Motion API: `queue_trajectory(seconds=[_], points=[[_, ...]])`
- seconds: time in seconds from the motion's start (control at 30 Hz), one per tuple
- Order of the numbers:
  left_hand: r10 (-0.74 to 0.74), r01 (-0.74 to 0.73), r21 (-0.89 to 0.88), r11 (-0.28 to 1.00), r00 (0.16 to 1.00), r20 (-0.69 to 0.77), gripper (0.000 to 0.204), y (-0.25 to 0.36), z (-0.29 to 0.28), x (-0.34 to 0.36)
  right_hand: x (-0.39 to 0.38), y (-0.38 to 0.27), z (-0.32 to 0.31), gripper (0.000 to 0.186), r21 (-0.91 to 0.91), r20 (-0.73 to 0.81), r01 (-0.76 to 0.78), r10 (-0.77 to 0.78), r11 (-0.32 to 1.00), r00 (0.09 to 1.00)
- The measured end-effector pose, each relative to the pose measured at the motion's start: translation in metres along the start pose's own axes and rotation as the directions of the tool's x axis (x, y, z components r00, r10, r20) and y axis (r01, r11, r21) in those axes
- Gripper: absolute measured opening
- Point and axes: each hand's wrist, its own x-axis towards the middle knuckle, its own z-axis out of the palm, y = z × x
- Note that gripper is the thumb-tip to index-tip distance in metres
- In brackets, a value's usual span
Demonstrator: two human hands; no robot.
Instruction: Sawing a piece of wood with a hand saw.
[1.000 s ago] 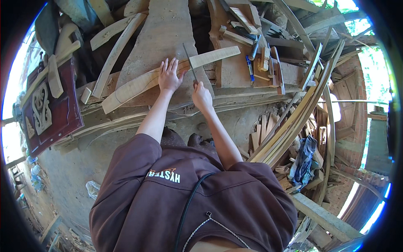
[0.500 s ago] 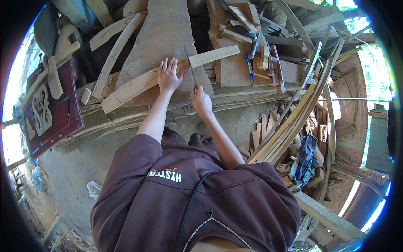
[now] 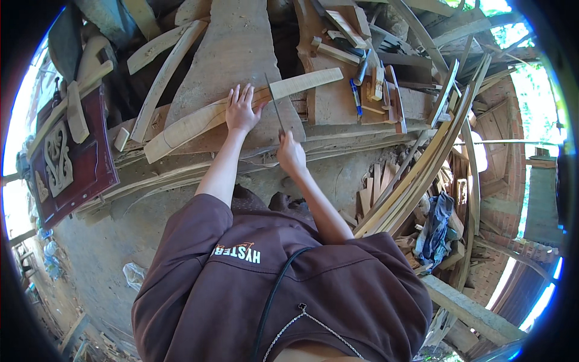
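A long, pale, slightly curved wooden strip [image 3: 181, 129] lies diagonally across a wide rough board [image 3: 226, 48]. My left hand [image 3: 242, 111] presses on the strip with its fingers spread and outstretched. My right hand [image 3: 291, 154] is closed on the handle of a long, thin saw or file [image 3: 274, 99], whose blade crosses the strip just right of my left hand.
At the right of the bench lie a blue marker [image 3: 356, 98] and small wooden blocks [image 3: 377, 81]. A dark red carved panel [image 3: 84, 163] leans at the left. Long curved strips [image 3: 416, 187] project toward me on the right, beside a dark cloth [image 3: 435, 235] among scrap wood.
My right hand and the blade have drawn back toward me, down the picture, and slightly right. My left hand stays nearly in place on the strip.
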Motion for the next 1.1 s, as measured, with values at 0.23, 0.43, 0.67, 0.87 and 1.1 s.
queue_trajectory(seconds=[0.23,0.43,0.67,0.87,1.1], points=[[-0.037,0.037,-0.001,0.999,0.999,-0.018,0.061,0.000,0.003,0.009,-0.017,0.003,-0.001,0.029,0.010,0.036,-0.072,0.071,0.997,0.997],[-0.086,0.088,0.059,0.994,0.996,-0.027,0.061,-0.003,0.008,0.010,0.004,0.015,-0.008,0.031,-0.037,0.007,-0.056,0.056,0.998,0.998],[-0.056,0.058,0.077,0.995,0.998,-0.037,0.061,-0.004,0.011,0.009,-0.024,0.027,-0.050,0.033,0.068,0.075,-0.041,0.036,0.997,0.997],[-0.035,0.036,0.054,0.998,0.999,-0.012,0.061,-0.003,0.002,0.008,-0.069,0.034,-0.083,0.033,0.137,-0.006,-0.107,0.109,0.985,0.994],[0.221,-0.222,-0.005,0.975,0.969,0.112,0.062,-0.002,-0.013,-0.010,-0.071,0.045,-0.060,0.030,0.132,-0.124,0.027,-0.011,0.991,0.992]])
